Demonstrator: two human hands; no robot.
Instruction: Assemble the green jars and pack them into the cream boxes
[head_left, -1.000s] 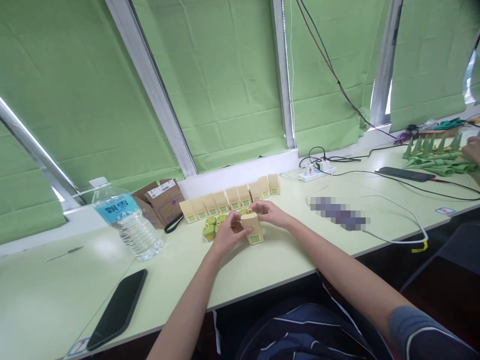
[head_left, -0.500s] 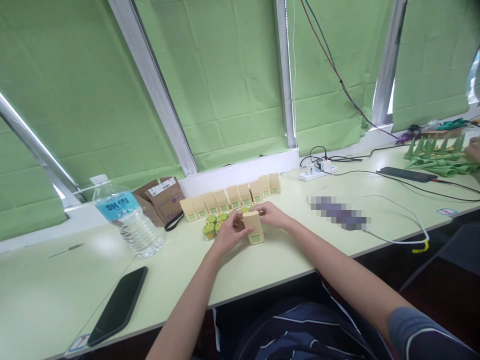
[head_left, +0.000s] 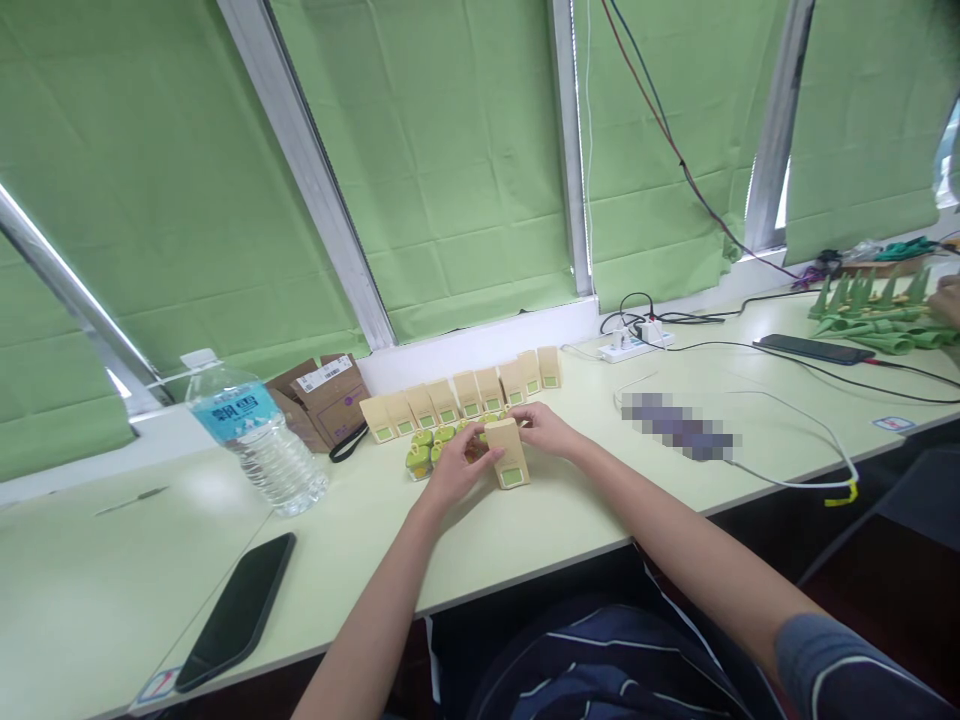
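Both my hands meet on a small tan carton (head_left: 508,455) with a green label, standing on the pale green table (head_left: 525,530). My left hand (head_left: 457,465) grips its left side with curled fingers. My right hand (head_left: 544,428) pinches the carton's top right edge. Just behind my left hand lie several small green and yellow pieces (head_left: 427,447). A row of matching tan cartons (head_left: 457,395) stands along the back of the table.
A water bottle (head_left: 251,440) stands at the left, with a black phone (head_left: 236,610) in front of it and a brown cardboard box (head_left: 319,395) behind. A power strip (head_left: 634,345), cables and a second phone (head_left: 814,348) lie to the right. Another person's hand (head_left: 946,298) works on green paper cones (head_left: 874,310).
The carton's top looks flatter and more closed than a second ago. My hands stay on it with only small finger movements.
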